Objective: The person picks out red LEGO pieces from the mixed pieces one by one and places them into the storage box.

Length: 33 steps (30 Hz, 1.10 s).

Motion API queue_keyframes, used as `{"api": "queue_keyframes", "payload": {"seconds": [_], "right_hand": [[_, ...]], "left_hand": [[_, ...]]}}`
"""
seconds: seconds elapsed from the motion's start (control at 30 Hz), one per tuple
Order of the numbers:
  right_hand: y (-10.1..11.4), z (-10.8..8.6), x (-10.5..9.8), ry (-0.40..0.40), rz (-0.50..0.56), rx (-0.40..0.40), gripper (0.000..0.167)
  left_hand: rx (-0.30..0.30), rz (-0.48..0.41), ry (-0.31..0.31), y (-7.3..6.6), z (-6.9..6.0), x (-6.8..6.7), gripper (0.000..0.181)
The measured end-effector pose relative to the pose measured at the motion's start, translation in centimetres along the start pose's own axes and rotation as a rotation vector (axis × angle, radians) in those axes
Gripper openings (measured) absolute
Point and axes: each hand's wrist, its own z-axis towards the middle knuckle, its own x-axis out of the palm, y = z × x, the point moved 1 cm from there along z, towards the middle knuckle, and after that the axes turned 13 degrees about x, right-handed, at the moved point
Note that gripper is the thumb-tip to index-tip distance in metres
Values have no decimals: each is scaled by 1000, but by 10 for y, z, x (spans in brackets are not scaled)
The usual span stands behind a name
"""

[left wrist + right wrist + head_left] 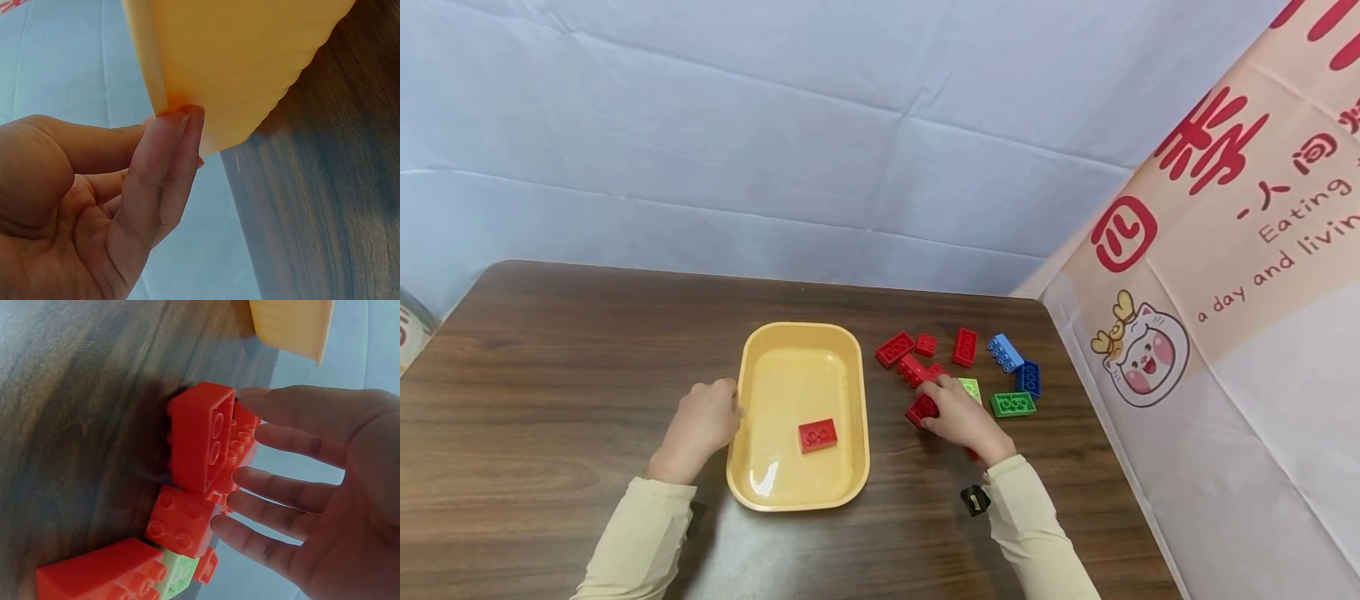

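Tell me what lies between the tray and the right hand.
In the head view, a bare strip of table beside the tray, then a red brick partly covered by the right hand.

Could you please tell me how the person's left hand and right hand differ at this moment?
The left hand pinches the yellow tray at its edge, while the right hand is not closed on anything, its fingers spread beside the red bricks. The left hand's thumb and fingertips come together; the right hand's thumb stands apart from its fingers. Both are bare, below cream sleeves.
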Motion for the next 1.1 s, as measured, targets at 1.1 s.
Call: {"api": "queue_keyframes", "payload": {"seconds": [1.1], "right_hand": [[0, 7, 14, 0, 28, 57, 40]], "left_hand": [[-9, 2, -10, -1, -1, 0, 7]]}}
